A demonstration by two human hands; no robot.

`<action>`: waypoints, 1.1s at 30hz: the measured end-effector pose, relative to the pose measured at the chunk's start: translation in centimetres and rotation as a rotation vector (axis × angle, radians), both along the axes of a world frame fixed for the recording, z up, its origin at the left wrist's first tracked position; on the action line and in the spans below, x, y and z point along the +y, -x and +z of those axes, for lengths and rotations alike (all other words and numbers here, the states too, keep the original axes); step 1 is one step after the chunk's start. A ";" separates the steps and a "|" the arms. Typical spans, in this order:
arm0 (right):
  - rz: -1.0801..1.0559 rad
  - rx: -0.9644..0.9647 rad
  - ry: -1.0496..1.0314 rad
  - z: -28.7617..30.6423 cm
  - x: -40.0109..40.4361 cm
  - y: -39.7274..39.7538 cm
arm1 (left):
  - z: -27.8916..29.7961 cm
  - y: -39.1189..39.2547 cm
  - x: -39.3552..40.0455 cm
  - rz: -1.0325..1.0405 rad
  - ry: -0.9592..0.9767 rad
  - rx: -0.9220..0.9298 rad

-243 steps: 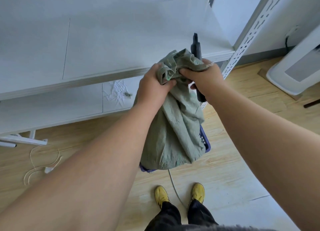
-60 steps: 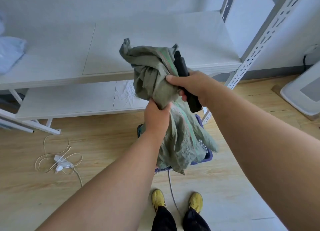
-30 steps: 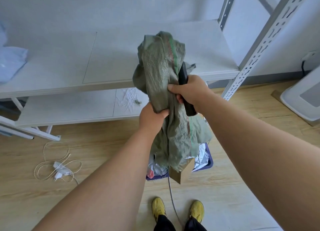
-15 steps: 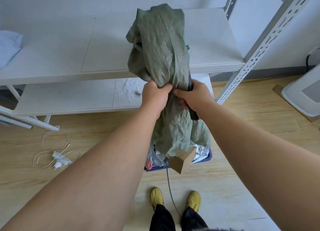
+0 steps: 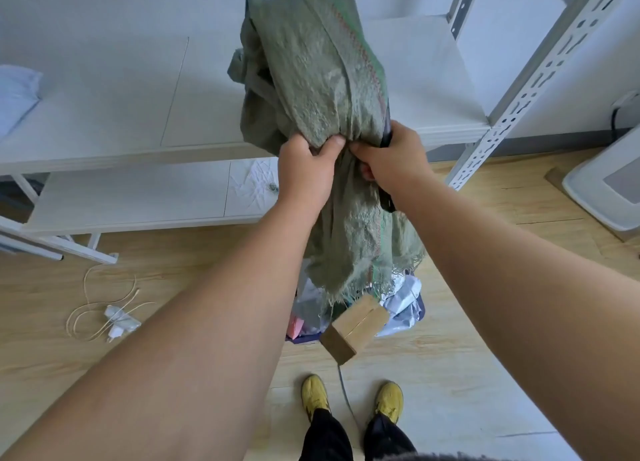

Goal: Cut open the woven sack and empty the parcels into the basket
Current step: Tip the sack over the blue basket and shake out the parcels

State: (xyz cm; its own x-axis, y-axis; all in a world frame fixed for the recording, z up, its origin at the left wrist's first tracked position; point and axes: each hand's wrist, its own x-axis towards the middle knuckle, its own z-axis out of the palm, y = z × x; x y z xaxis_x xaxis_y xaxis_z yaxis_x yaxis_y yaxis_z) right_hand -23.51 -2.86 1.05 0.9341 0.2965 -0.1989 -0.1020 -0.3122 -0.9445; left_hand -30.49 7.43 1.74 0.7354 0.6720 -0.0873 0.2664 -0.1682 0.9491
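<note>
emptying sack [image 5: 311,79] | both hands [image 5: 304,173] [image 5: 391,162] are gripping it mid-length | box [image 5: 353,325] is hanging below fingers, over basket [image 5: 420,308] rim | keep shaking downward

No readable text, label, brand or number shows on anything here.

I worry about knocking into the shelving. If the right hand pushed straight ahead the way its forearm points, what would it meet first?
Probably the woven sack that the right hand grips; beyond it, the upper shelf board, though depth is unclear.
</note>
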 end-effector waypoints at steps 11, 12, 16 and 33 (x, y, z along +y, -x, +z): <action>-0.029 -0.024 0.084 0.2 -0.2 -0.2 | -1.4 0.8 -0.4 -0.048 -0.008 0.020; -0.032 -0.032 0.082 0.3 -0.2 -0.2 | -1.9 1.1 -0.6 -0.029 -0.024 0.004; 0.001 -0.050 0.066 1.1 0.3 -0.6 | -4.2 2.5 -0.5 -0.006 -0.069 0.051; 0.120 0.155 0.134 -0.3 -2.6 2.9 | -2.0 0.4 -1.6 0.073 0.260 0.116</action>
State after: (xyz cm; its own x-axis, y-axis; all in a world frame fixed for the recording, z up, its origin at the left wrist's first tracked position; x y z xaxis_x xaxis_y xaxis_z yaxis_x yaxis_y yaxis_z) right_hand -26.41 -5.47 0.72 0.8489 0.3645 -0.3827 -0.1977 -0.4525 -0.8696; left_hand -30.92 5.87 -0.30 0.6608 0.6669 -0.3442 0.3778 0.1007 0.9204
